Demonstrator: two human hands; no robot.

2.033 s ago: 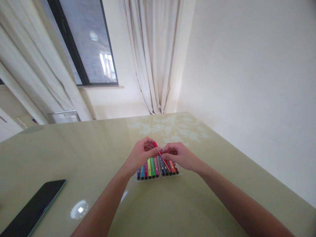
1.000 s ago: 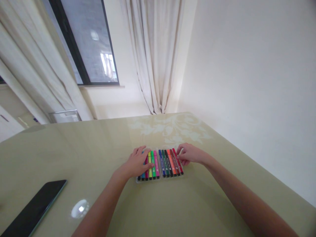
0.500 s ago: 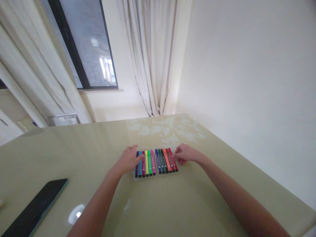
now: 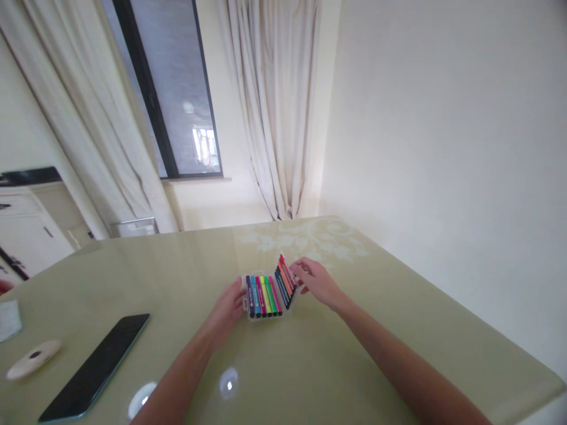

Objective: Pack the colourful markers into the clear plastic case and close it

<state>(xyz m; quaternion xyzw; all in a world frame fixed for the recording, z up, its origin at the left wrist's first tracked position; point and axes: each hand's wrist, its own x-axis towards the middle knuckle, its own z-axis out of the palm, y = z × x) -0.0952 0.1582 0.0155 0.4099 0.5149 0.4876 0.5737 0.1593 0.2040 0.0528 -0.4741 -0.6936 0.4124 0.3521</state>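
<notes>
A clear plastic marker case (image 4: 261, 319) lies unfolded on the table, with coloured markers in both halves. Its left half is flat and holds a row that includes a yellow marker (image 4: 266, 295) and a green marker. The right half, with red, orange and dark markers (image 4: 286, 282), stands tilted up toward the left. My right hand (image 4: 313, 281) grips the outer edge of that raised half, fingers partly behind it. At the left edge of the flat half, my left hand (image 4: 228, 307) holds the case, thumb near the top and fingers against its side.
A dark tablet-like slab (image 4: 100, 366) lies on the glossy table (image 4: 354, 366) to the left. Beyond it are a pale oval object (image 4: 34, 359) and a whitish sheet (image 4: 9, 320). A wall (image 4: 443, 147) borders the right side; curtains (image 4: 274, 106) hang behind.
The right half of the marker case has swung up from flat, with my right hand moving left. My left hand has shifted off the markers to the case's left edge. The view has turned slightly left.
</notes>
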